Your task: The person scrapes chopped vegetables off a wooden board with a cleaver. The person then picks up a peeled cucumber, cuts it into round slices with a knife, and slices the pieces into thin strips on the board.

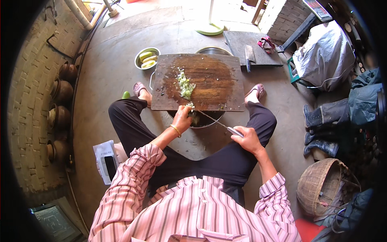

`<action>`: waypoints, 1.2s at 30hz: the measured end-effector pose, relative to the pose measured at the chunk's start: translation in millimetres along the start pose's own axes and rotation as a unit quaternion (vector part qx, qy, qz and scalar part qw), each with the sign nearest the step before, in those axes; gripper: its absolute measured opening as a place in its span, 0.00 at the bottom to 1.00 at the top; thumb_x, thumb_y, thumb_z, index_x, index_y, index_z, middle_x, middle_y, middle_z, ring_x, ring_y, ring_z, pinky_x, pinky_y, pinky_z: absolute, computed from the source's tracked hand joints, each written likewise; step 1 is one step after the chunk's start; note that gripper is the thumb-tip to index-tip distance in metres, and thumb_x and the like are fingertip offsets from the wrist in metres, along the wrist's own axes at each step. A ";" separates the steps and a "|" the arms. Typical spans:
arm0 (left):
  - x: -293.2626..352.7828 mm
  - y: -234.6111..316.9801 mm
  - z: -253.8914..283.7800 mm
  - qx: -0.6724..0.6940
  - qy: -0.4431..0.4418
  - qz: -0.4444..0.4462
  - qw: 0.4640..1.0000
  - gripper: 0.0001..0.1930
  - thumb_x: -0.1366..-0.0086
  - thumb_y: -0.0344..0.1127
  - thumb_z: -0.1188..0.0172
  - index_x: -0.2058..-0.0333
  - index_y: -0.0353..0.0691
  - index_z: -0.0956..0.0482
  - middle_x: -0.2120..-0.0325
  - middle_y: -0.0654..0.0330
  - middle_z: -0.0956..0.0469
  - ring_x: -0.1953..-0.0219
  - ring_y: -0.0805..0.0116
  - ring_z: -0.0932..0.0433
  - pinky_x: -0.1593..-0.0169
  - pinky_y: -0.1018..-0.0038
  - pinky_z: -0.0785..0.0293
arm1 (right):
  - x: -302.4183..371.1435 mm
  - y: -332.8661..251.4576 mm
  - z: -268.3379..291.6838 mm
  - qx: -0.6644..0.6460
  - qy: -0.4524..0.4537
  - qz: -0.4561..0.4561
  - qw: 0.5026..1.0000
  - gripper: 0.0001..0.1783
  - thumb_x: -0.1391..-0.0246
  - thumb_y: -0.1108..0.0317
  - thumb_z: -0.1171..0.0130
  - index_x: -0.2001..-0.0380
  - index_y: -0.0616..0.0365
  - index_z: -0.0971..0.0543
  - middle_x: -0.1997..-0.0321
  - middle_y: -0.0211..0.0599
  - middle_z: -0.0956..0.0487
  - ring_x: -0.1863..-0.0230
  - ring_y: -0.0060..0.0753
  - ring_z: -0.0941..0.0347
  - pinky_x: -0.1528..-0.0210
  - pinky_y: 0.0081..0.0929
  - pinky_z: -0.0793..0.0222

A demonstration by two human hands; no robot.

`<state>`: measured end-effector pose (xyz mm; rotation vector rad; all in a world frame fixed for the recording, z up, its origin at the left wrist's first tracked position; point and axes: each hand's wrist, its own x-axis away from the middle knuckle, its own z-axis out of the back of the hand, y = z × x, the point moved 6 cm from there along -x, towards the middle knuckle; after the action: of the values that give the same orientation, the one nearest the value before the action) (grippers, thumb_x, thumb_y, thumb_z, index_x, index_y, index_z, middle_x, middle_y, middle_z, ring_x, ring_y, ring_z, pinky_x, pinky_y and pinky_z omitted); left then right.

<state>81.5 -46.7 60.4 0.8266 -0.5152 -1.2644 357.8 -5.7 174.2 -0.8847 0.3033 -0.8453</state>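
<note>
My right hand (248,139) grips the handle of a knife (235,131); its blade, seen nearly edge-on, points left to the board's near edge. My left hand (182,117) is closed, fingers curled at that same edge by the blade's tip, with pale chopped bits at the fingertips. A pile of pale green and white chopped vegetable (185,85) lies on the left half of the worn wooden cutting board (221,80). Under the board's near edge a round metal basin (213,117) shows partly between my legs; the board hides most of it, and bits lie inside.
A metal bowl (138,60) of yellow-green vegetables stands beyond the board's left corner. A cleaver (250,54) rests on a low dark board (268,60) at the far right. Clay pots (60,117) line the left wall. Rubber boots (324,115) and a wicker basket (316,187) are at right.
</note>
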 end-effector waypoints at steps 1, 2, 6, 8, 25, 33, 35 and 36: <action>-4.7 -1.4 4.2 -0.019 0.009 -0.019 1.000 0.21 0.56 0.20 0.41 0.58 0.35 0.28 0.66 0.53 0.31 0.66 0.61 0.27 0.61 0.69 0.28 | -3.2 3.9 0.0 -0.016 0.006 -0.021 1.000 0.16 0.55 0.65 0.37 0.62 0.61 0.21 0.70 0.48 0.20 0.67 0.45 0.21 0.64 0.30 0.29; -12.0 1.1 12.6 -0.055 0.039 -0.054 0.996 0.20 0.55 0.20 0.42 0.59 0.35 0.27 0.68 0.54 0.31 0.70 0.61 0.28 0.64 0.70 0.29 | -7.3 8.3 -0.7 -0.031 0.012 -0.042 0.999 0.16 0.55 0.64 0.37 0.62 0.61 0.21 0.70 0.48 0.20 0.67 0.44 0.21 0.64 0.30 0.29; -50.5 -23.1 31.7 -0.063 0.109 -0.074 0.989 0.17 0.55 0.23 0.43 0.61 0.36 0.25 0.69 0.50 0.31 0.67 0.55 0.28 0.61 0.65 0.30 | -42.9 19.1 -6.9 -0.001 0.090 -0.024 0.996 0.16 0.55 0.63 0.37 0.63 0.60 0.21 0.71 0.49 0.21 0.68 0.46 0.22 0.65 0.32 0.29; -72.2 -38.2 39.6 -0.091 0.103 -0.022 0.990 0.18 0.55 0.24 0.44 0.61 0.35 0.25 0.67 0.49 0.30 0.65 0.52 0.28 0.59 0.64 0.29 | -64.2 24.4 -10.5 0.008 0.110 -0.005 0.994 0.16 0.55 0.62 0.37 0.63 0.60 0.21 0.71 0.50 0.21 0.68 0.48 0.22 0.66 0.34 0.29; -21.3 -4.0 3.1 -0.041 0.025 -0.054 0.997 0.14 0.56 0.20 0.45 0.66 0.33 0.25 0.68 0.50 0.30 0.64 0.53 0.28 0.59 0.66 0.29 | -29.3 1.8 -5.3 -0.014 -0.001 0.011 1.000 0.13 0.55 0.66 0.39 0.65 0.61 0.22 0.73 0.48 0.22 0.72 0.44 0.23 0.67 0.31 0.30; -32.0 -18.5 27.6 -0.033 0.057 -0.042 0.997 0.16 0.55 0.19 0.44 0.63 0.35 0.24 0.67 0.55 0.30 0.68 0.61 0.27 0.62 0.69 0.27 | -46.1 19.1 -2.2 -0.030 0.053 -0.006 0.998 0.16 0.55 0.65 0.37 0.63 0.63 0.21 0.71 0.48 0.20 0.70 0.41 0.21 0.65 0.30 0.29; -49.9 -35.6 41.5 -0.046 0.082 -0.038 0.995 0.16 0.55 0.21 0.43 0.64 0.36 0.23 0.67 0.54 0.29 0.69 0.60 0.27 0.62 0.69 0.27 | -69.8 23.3 -5.2 -0.027 0.097 -0.016 0.995 0.16 0.55 0.64 0.37 0.64 0.63 0.21 0.71 0.49 0.21 0.69 0.44 0.22 0.66 0.32 0.30; -58.8 -43.0 49.5 -0.066 0.100 -0.044 0.992 0.15 0.55 0.22 0.43 0.64 0.37 0.23 0.68 0.54 0.29 0.69 0.60 0.27 0.62 0.69 0.28 | -84.1 28.6 -8.7 -0.031 0.100 -0.031 0.994 0.16 0.55 0.63 0.36 0.65 0.62 0.21 0.72 0.49 0.21 0.70 0.45 0.22 0.66 0.33 0.30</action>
<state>3.3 -6.2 63.3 0.8605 -0.2335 -1.2649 313.5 62.9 138.3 -0.8717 0.4798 -0.9884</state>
